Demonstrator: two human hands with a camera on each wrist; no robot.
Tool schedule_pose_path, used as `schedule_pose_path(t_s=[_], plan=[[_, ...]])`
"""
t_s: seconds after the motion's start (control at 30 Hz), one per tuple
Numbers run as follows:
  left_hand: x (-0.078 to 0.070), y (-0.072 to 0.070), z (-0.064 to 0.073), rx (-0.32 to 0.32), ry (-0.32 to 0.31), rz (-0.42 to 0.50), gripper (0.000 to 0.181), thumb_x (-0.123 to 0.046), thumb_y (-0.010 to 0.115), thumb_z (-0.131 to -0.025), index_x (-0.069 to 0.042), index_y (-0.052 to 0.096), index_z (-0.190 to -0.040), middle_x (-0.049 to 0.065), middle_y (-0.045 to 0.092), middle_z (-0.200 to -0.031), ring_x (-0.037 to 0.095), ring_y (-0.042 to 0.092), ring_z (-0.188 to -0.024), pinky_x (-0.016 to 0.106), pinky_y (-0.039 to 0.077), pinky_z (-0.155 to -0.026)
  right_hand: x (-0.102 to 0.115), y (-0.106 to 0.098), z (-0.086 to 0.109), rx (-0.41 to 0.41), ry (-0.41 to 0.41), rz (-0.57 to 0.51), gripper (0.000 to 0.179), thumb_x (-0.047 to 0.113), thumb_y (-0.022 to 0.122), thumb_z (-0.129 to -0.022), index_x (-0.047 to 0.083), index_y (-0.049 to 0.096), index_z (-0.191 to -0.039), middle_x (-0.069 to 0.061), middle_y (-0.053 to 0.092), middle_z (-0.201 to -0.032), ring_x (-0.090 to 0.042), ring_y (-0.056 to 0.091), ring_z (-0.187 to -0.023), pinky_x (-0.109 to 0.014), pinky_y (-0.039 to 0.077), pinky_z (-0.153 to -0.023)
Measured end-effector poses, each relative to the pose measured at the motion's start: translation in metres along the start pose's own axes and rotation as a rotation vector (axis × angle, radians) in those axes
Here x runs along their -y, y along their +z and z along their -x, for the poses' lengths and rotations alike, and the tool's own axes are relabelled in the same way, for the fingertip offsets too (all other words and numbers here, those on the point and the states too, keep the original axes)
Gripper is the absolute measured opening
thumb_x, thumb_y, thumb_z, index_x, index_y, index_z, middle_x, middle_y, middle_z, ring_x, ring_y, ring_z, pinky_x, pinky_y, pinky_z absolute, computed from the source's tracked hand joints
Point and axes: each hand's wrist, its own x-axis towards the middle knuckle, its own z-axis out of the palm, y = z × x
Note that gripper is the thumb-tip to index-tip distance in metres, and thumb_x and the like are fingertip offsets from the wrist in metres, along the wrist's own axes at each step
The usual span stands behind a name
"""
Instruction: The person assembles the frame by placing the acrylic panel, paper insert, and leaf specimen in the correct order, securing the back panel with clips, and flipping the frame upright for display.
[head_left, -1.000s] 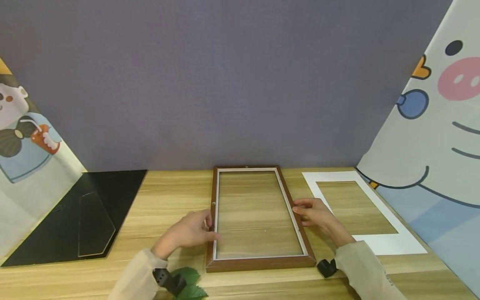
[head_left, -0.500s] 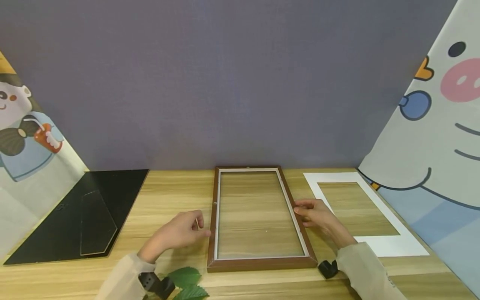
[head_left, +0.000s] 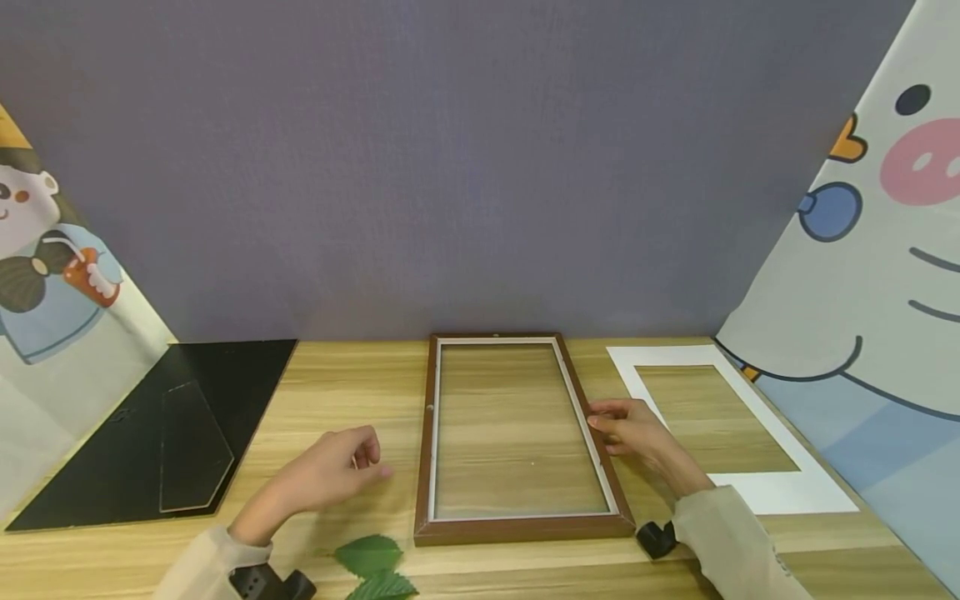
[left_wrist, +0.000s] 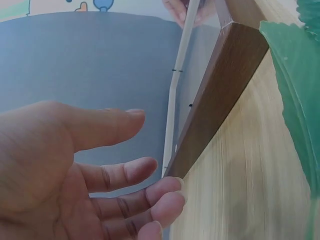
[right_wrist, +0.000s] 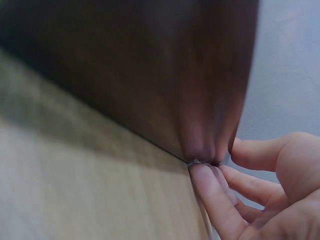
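Observation:
A brown picture frame (head_left: 525, 527) with a pale inner lip lies flat in the middle of the table; a see-through pane seems to fill it. At its right side, my right hand (head_left: 633, 432) holds the edge. In the right wrist view, the thumb (right_wrist: 255, 154) is at the upper rim while the fingertips (right_wrist: 205, 177) touch low on the brown side (right_wrist: 150, 80). My left hand (head_left: 326, 471) hovers left of the frame, holding nothing, fingers loosely bent. The left wrist view has that hand (left_wrist: 75, 165) near the frame's side (left_wrist: 225, 85), apart from it in the head view.
On the left lies a black backing board (head_left: 255, 400) with a fold-out stand (head_left: 193, 454). A white mat board (head_left: 780, 493) with a cut-out window is on the right. Green leaves (head_left: 369, 554) lie near the front. A grey wall (head_left: 480, 167) rises behind the wooden table (head_left: 352, 375).
My left hand has let go of the frame's left edge and moved left and slightly toward me. The right hand stays at the right edge, and the frame has not moved.

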Motion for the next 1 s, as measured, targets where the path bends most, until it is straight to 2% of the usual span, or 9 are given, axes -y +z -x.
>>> schedule_pose_path(t_s=[0.2, 0.37, 0.6, 0.9, 1.0], plan=[[0.009, -0.005, 0.012, -0.014, -0.004, -0.002, 0.019, -0.024, 0.064, -0.091, -0.008, 0.054, -0.087, -0.002, 0.056, -0.076, 0.005, 0.047, -0.059, 0.022, 0.041, -0.051, 0.0, 0.001, 0.0, 0.004, 0.007, 0.001, 0.044, 0.011, 0.06, -0.093, -0.011, 0.048, -0.128, -0.018, 0.06, -0.113, -0.013, 0.061, -0.087, -0.033, 0.058, -0.072], [0.016, -0.009, 0.02, -0.006, 0.008, 0.014, 0.015, -0.022, 0.062, -0.092, -0.009, 0.056, -0.089, -0.003, 0.058, -0.078, 0.004, 0.05, -0.066, 0.022, 0.042, -0.055, 0.0, -0.001, -0.001, 0.002, 0.007, -0.011, 0.044, 0.011, 0.06, -0.093, -0.012, 0.048, -0.129, -0.023, 0.059, -0.116, -0.014, 0.061, -0.088, -0.033, 0.059, -0.072], [0.02, -0.013, 0.025, 0.026, 0.005, 0.037, 0.013, -0.021, 0.061, -0.093, -0.008, 0.057, -0.092, 0.0, 0.06, -0.081, 0.004, 0.052, -0.072, 0.022, 0.044, -0.058, 0.0, -0.002, -0.001, 0.014, 0.01, -0.022, 0.045, 0.011, 0.059, -0.093, -0.012, 0.046, -0.13, -0.029, 0.054, -0.125, -0.017, 0.062, -0.096, -0.035, 0.058, -0.075], [0.025, -0.013, 0.032, 0.041, 0.002, 0.036, 0.015, -0.022, 0.06, -0.094, -0.007, 0.06, -0.095, -0.002, 0.06, -0.085, 0.002, 0.052, -0.075, 0.022, 0.045, -0.061, 0.001, -0.001, -0.001, -0.001, 0.018, -0.01, 0.044, 0.011, 0.06, -0.093, -0.01, 0.048, -0.13, -0.024, 0.057, -0.119, -0.016, 0.061, -0.094, -0.034, 0.058, -0.075], [0.028, -0.013, 0.036, 0.038, 0.011, 0.052, 0.015, -0.021, 0.06, -0.094, -0.006, 0.06, -0.096, -0.001, 0.061, -0.087, 0.002, 0.052, -0.077, 0.022, 0.046, -0.061, 0.0, -0.001, -0.001, 0.009, 0.013, -0.007, 0.045, 0.012, 0.059, -0.094, -0.011, 0.047, -0.13, -0.027, 0.055, -0.123, -0.019, 0.061, -0.098, -0.036, 0.058, -0.076]])
